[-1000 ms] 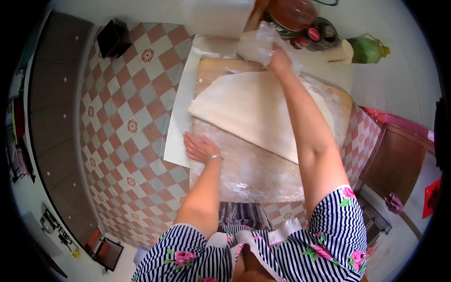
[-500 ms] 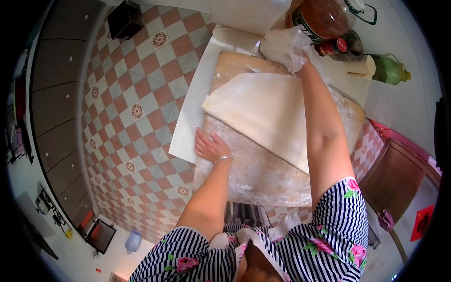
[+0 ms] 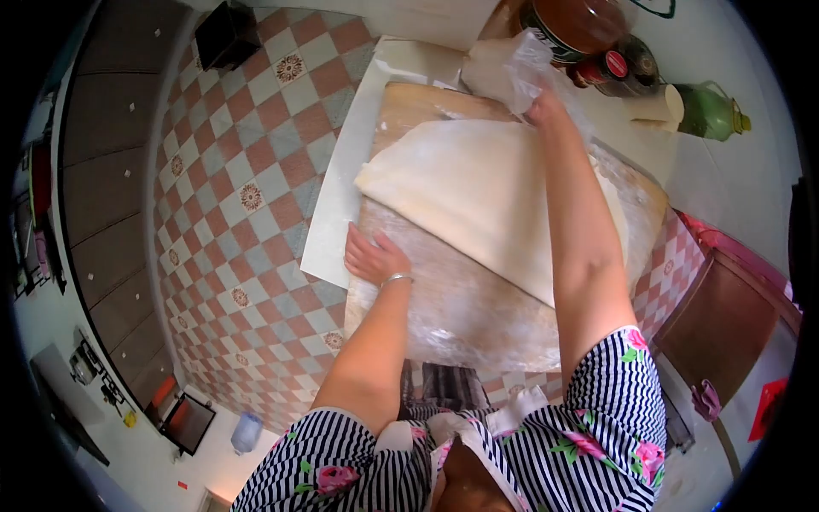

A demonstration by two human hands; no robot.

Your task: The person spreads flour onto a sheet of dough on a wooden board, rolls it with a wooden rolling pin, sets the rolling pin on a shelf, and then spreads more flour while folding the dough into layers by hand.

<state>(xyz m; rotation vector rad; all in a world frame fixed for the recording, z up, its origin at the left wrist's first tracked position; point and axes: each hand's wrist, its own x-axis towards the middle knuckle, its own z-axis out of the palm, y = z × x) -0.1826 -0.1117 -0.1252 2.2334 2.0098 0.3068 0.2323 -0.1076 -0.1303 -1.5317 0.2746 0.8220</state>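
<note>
A large sheet of pale dough [image 3: 465, 188], folded over with a straight front edge, lies on a floured wooden board [image 3: 478, 328]. My left hand [image 3: 375, 254] rests at the board's left edge, fingers stretched out, holding nothing. At the back, beyond the dough, my right hand [image 3: 543, 104] is at the opening of a clear plastic bag [image 3: 531, 66] with pale contents. The plastic partly covers its fingers, so what they hold inside cannot be made out. My right forearm passes over the right part of the dough.
Behind the board stand a large jug of reddish-brown liquid [image 3: 580, 26], a red-capped jar [image 3: 612, 65], a pale cylinder [image 3: 665, 107] and a green bottle [image 3: 712, 113]. A chair [image 3: 721, 316] is at the right. A black bin [image 3: 228, 36] stands on the tiled floor.
The view has shifted. My right hand has gone from holding up the bag's plastic to reaching at its opening, and the bag's pale contents now show. My left hand has stayed at the board's left edge.
</note>
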